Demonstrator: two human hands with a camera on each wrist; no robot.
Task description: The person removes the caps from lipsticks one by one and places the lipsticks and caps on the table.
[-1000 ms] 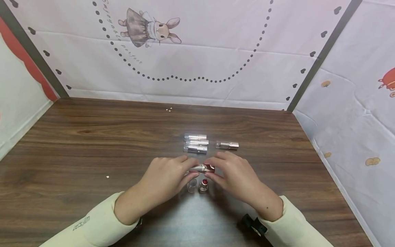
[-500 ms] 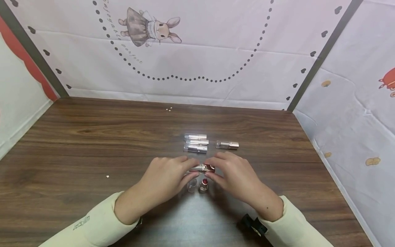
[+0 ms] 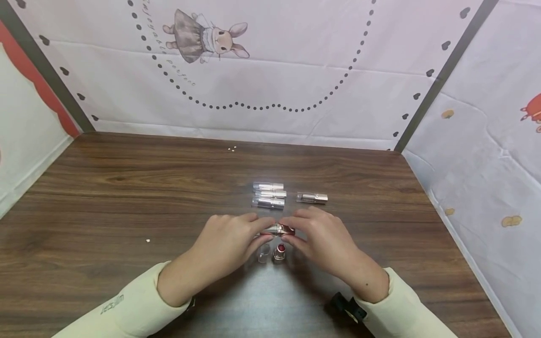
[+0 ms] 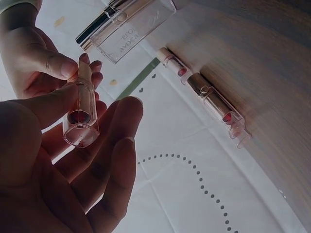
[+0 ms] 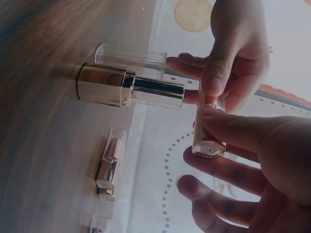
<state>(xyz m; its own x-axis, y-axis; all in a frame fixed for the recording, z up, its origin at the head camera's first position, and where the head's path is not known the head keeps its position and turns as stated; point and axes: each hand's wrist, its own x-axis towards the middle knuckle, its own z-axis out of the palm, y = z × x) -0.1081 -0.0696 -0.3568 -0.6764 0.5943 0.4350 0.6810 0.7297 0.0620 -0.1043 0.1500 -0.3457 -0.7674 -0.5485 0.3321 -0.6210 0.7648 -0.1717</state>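
Observation:
Both hands hold one lipstick (image 3: 276,229) sideways in the middle of the table. My left hand (image 3: 228,237) pinches its clear-cap end between thumb and fingers. On the rose-gold base end, my right hand (image 3: 327,239) has its thumb and fingertips. Through the clear cover, the dark end of the lipstick (image 4: 80,116) shows in the left wrist view. Just below the hands stands an uncapped lipstick (image 3: 279,254), upright with its red tip up. Beside it, a clear cap (image 3: 264,254) stands on the table, with printed lettering seen in the left wrist view.
Beyond the hands, three capped lipsticks (image 3: 269,195) lie side by side. Another capped lipstick (image 3: 312,198) lies to their right. Small white bits (image 3: 232,149) lie on the wooden table (image 3: 127,188), which printed cloth (image 3: 270,84) borders at the back and sides.

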